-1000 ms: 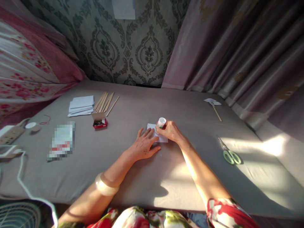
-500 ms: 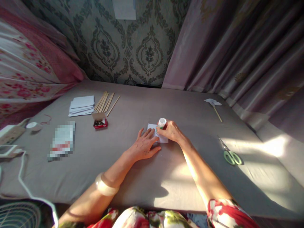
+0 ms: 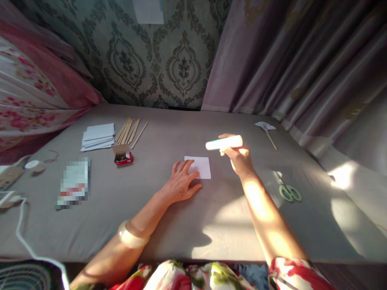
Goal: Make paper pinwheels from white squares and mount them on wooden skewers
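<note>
My left hand (image 3: 182,183) lies flat with spread fingers on the left part of a small white paper square (image 3: 203,167), pressing it against the grey-covered surface (image 3: 169,137). Up and to the right, my right hand (image 3: 240,157) is closed around a white glue stick (image 3: 225,143). The stick is raised off the paper and tilted almost level, one end pointing left, in bright sunlight. Farther right a paper pinwheel (image 3: 266,127) on a wooden stick lies flat. Nearer than it rest scissors (image 3: 289,193) with pale green handles.
At the back left are a stack of white paper (image 3: 98,137) and several wooden sticks (image 3: 128,131). An open red box (image 3: 123,157) holds small metal pieces. A blurred-out packet (image 3: 74,183), white cap (image 3: 34,166), power strip (image 3: 10,177) and white cable (image 3: 22,229) lie left.
My right hand has lifted the glue stick off the paper, moved it up and right and tipped it from upright to nearly level. My left hand stays on the paper. The view has shifted slightly.
</note>
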### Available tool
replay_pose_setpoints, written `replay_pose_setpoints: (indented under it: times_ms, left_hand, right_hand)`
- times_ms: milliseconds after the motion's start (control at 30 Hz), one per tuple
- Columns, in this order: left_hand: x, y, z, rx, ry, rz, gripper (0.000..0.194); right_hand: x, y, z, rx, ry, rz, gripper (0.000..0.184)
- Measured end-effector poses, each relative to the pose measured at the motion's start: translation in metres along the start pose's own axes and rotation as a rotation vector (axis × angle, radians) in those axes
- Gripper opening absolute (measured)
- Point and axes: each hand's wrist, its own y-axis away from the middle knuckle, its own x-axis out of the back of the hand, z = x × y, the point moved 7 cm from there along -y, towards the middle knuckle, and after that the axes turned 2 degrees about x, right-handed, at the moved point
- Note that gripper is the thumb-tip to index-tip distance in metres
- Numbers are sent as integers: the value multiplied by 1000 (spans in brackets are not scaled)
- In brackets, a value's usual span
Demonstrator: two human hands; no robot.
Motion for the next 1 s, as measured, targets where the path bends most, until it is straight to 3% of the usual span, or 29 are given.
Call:
replay_pose_setpoints:
  times_ms: [133, 267, 400, 567, 700, 800, 900, 1000]
  left_hand:
    - [27, -3, -3, 71, 142, 253, 24]
    - [58, 0, -21, 248, 527, 591, 21]
    - [60, -12, -16, 297, 977, 614, 34]
    - [65, -29, 16, 175, 1313, 594, 33]
    - [71, -26, 23, 168, 1336, 649, 29]
    - [75, -13, 13, 215, 1281, 697, 28]
    - [75, 9, -17, 345, 1148, 773, 28]
    - [72, 35, -63, 525, 949, 821, 33]
  right_hand:
    - [0, 12, -4, -167, -352, 70, 35]
    - [-21, 20, -10, -302, -636, 14, 32]
    - [-46, 24, -18, -357, -749, -112, 27]
    - [-64, 34, -27, -339, -714, -225, 28]
    - [-62, 40, -22, -303, -510, -292, 39]
    - [-43, 40, -7, -175, -150, -235, 41]
    - [-25, 49, 8, 80, 411, -181, 29]
    - [-29, 69, 27, 270, 712, -329, 26]
